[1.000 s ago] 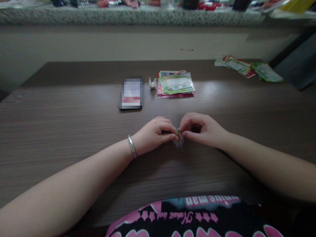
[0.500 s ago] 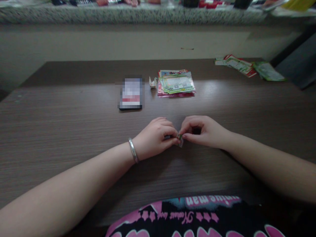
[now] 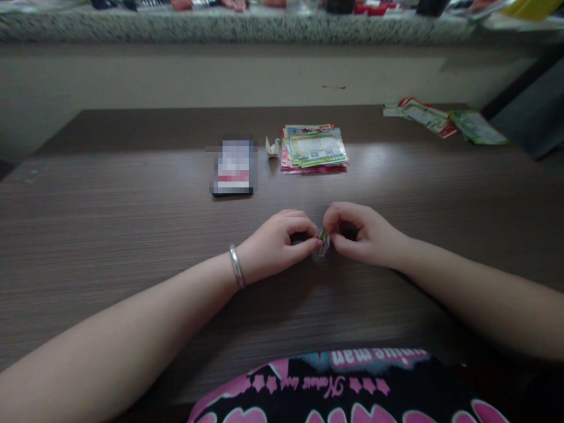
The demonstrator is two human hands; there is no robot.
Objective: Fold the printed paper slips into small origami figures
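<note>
Between my hands is a small folded piece of printed paper (image 3: 324,242), green and whitish, partly covered by fingers. My left hand (image 3: 286,241), below a silver bangle (image 3: 237,265), pinches its left side between thumb and forefinger. From the right, my right hand (image 3: 363,234) grips its other edge with thumb and forefinger. Beyond them on the table stands a little folded paper figure (image 3: 272,148), whitish, with pointed tips. Beside that figure lies a stack of colourful printed sheets (image 3: 315,148), green, white and red.
A dark flat device with a pixelated face (image 3: 235,167) lies left of the stack. More printed packets (image 3: 429,117) rest at the table's far right corner. Behind the brown table (image 3: 110,223) runs a speckled stone ledge (image 3: 264,26) with assorted things on it.
The fingers have shifted slightly on the folded paper. My right thumb and forefinger sit a little farther right, and more of the paper shows between the hands.
</note>
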